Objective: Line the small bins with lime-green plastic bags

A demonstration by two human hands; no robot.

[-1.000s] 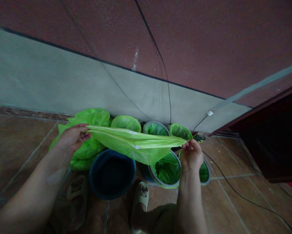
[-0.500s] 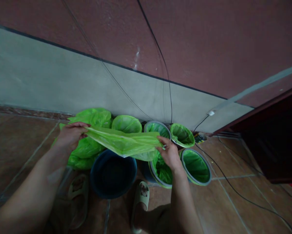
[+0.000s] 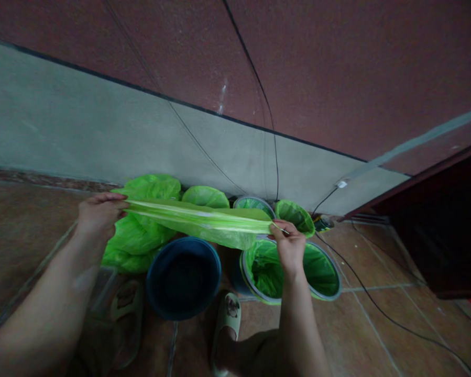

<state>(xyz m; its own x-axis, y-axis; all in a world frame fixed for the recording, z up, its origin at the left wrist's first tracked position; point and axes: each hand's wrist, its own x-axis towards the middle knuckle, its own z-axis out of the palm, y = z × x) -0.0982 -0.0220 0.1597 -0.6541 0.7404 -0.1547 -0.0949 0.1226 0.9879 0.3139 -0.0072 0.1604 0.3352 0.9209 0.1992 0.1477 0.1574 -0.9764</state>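
A green plastic bag [image 3: 204,220] is stretched taut between my two hands, its pale edge drawn into a long band. My left hand [image 3: 101,212] pinches one end, in front of a heap of green bags [image 3: 144,241]. At the other end, my right hand [image 3: 288,241] grips the bag, above two trash cans. Below the bag stands a dark blue trash can [image 3: 182,283] with no liner in it. To its right is a can with a green liner [image 3: 261,269], partly behind my right wrist.
Another lined can [image 3: 324,269] stands on the right. Along the wall are several more lined cans, one at the back right [image 3: 294,215]. A black cable [image 3: 372,303] crosses the tiled floor. My slippered foot [image 3: 227,330] is near the blue can.
My hands have moved apart, left hand to the left and right hand to the right. The bag between them has gone from slack and sagging to pulled tight.
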